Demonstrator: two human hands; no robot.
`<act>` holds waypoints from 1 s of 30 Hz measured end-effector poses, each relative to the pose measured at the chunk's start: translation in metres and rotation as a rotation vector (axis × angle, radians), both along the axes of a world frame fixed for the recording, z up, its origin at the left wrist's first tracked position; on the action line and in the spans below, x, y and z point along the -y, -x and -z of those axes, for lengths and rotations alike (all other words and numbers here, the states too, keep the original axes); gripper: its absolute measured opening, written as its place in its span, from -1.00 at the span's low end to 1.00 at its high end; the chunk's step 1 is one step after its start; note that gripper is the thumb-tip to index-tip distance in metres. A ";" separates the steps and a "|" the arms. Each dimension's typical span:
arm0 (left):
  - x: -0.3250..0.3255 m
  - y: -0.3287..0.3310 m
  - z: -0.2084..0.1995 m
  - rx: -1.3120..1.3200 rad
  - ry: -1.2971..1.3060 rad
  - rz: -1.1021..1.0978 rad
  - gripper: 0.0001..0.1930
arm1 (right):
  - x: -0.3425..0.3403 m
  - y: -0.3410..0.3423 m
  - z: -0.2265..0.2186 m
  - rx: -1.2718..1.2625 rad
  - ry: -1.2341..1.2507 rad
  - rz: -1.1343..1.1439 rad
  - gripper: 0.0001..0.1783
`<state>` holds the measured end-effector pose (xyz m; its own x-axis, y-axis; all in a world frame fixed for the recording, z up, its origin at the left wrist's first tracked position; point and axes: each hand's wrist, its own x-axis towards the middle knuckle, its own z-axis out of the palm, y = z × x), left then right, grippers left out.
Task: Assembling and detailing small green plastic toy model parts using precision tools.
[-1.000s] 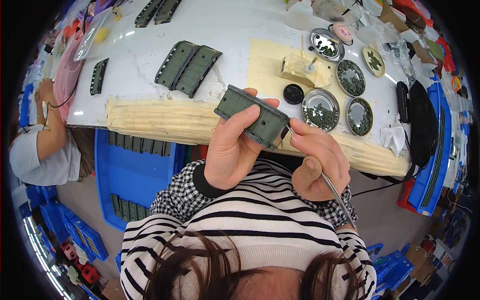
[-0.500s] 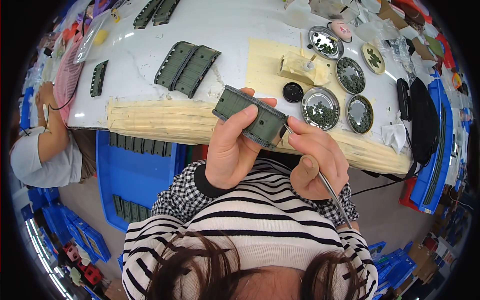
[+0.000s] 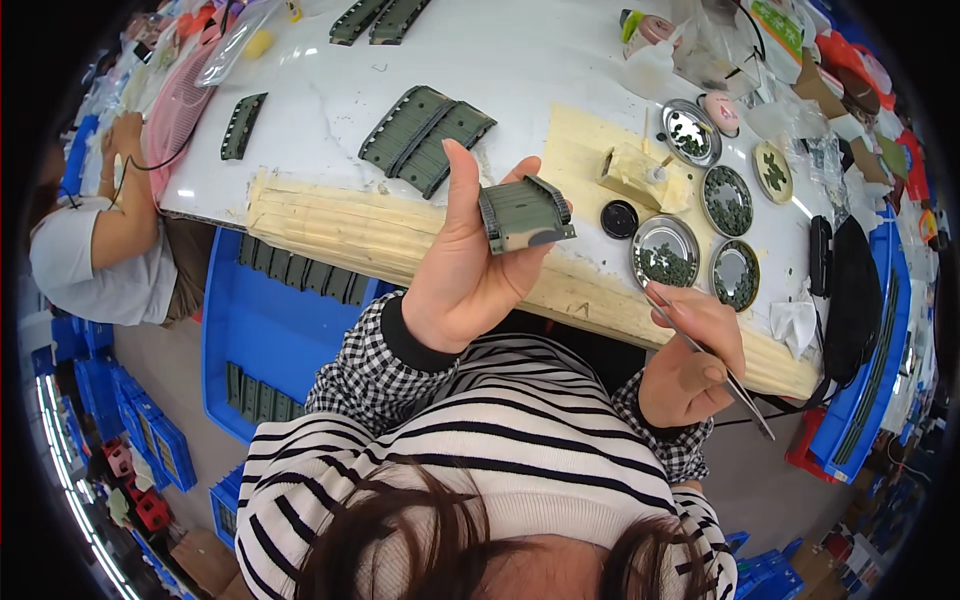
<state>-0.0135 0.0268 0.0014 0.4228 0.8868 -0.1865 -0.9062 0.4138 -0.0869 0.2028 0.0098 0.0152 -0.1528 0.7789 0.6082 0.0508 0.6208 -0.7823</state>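
My left hand (image 3: 465, 285) is raised in front of the table edge and holds a dark green plastic model part (image 3: 522, 212). The part is curved, with ridged dark edges and a camouflage patch on its near end. It rests on the fingers while the thumb points up beside it. In my right hand (image 3: 695, 375) are metal tweezers (image 3: 738, 392), gripped between thumb and fingers. Their tip comes close to the near rim of a round metal dish (image 3: 690, 235) of small green pieces. Whether the tip pinches anything is too small to tell. A covering wraps my right thumb (image 3: 703, 370).
More green parts (image 3: 425, 140) lie on the white table (image 3: 540, 50). Other dishes (image 3: 745, 240), a black lid (image 3: 619, 219) and a tape-wrapped block (image 3: 640, 175) stand at the right. A blue bin (image 3: 285, 330) sits below the table's left side; another person's arm (image 3: 125, 205) shows far left.
My right hand with the tweezers has moved away from the part, rightward toward the dish. My left hand has turned the part and loosened its thumb from it. The view has shifted slightly.
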 end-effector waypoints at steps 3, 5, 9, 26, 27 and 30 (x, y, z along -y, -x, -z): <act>-0.002 0.000 -0.004 0.090 0.072 0.018 -0.32 | 0.000 0.002 0.000 0.030 -0.004 -0.039 -0.49; -0.001 0.000 -0.006 0.132 0.101 0.010 -0.27 | -0.001 0.004 0.001 0.043 -0.012 -0.039 -0.49; -0.003 -0.002 -0.006 0.177 0.134 0.027 -0.27 | 0.000 0.005 0.000 0.040 -0.013 -0.038 -0.52; 0.014 -0.016 -0.014 -0.791 -0.043 -0.090 -0.55 | -0.044 -0.037 0.021 0.552 0.116 0.269 -0.84; 0.014 -0.015 -0.013 -0.807 -0.048 -0.087 -0.54 | -0.044 -0.036 0.021 0.554 0.098 0.279 -0.85; 0.016 -0.017 -0.014 -0.892 -0.085 -0.098 -0.52 | -0.045 -0.038 0.021 0.604 0.063 0.273 -0.85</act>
